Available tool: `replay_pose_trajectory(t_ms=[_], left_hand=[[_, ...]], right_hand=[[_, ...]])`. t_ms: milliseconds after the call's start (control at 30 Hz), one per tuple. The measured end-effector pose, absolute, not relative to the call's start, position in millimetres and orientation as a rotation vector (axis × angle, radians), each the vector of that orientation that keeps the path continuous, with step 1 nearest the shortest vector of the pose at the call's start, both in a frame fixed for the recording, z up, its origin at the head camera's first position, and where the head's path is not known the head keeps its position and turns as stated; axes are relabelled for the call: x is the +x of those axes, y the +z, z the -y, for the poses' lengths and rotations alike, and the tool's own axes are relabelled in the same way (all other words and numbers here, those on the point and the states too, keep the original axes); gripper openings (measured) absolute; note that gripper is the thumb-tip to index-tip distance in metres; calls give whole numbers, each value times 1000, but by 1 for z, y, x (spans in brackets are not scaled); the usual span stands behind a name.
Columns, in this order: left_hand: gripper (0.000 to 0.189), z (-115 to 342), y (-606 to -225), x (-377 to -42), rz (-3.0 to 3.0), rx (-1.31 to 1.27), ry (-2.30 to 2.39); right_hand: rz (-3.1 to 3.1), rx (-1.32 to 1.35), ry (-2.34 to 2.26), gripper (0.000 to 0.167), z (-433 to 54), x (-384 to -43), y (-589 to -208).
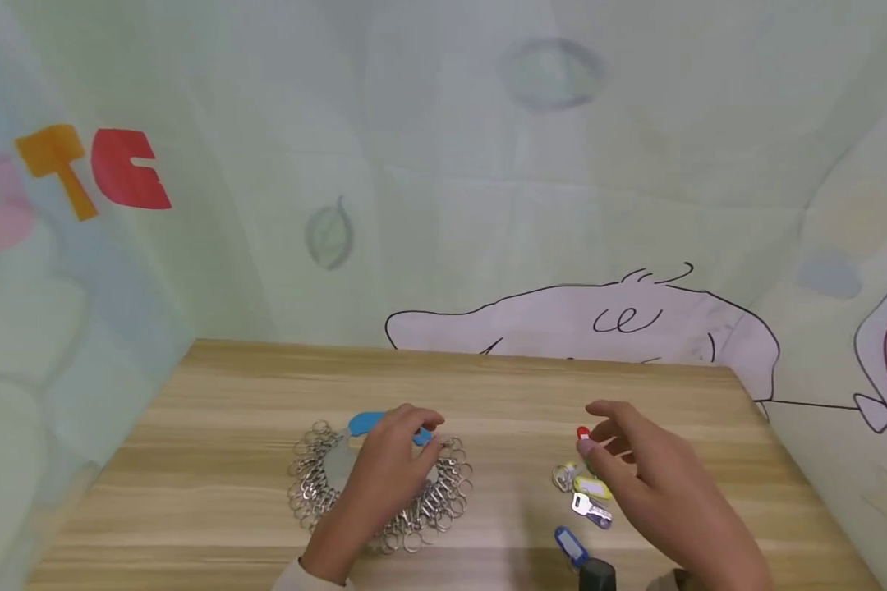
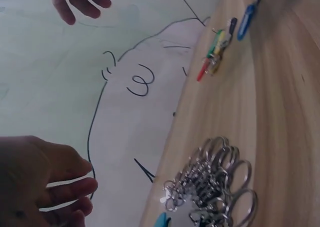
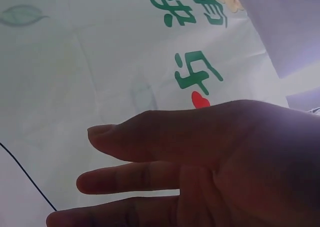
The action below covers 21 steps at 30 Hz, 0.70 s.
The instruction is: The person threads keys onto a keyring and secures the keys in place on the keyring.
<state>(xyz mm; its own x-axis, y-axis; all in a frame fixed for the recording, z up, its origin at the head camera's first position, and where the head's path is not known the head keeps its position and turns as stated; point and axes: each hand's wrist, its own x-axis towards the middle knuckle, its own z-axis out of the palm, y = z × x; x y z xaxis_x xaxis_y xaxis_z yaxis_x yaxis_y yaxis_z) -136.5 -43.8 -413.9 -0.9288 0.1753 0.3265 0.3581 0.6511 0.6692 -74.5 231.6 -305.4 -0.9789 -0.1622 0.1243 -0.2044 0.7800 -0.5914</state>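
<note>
My left hand hovers with relaxed fingers over a round bunch of metal key rings and clasps, fanned around a pale disc. Part of a blue piece shows behind that hand; the hand hides the disc's middle. Loosely bent, the fingers of my right hand are spread above a small group of key tags and hold nothing visible. Near its thumb are a red tag, a yellow tag and a silver key. A blue key tag lies closer to me.
Both groups lie on a wood-grain table. A printed cloth wall rises behind its far edge and along the sides. Some silver split rings lie by the yellow tag. A black object stands at the lower frame edge.
</note>
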Motion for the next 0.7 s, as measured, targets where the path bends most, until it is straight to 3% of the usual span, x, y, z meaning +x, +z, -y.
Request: replay_pose_trajectory(t_ms=[700], left_hand=[[17,26,-466,-177,2679,-705,-540]], right_hand=[[2883,326,999,39,-232,-86,-313]])
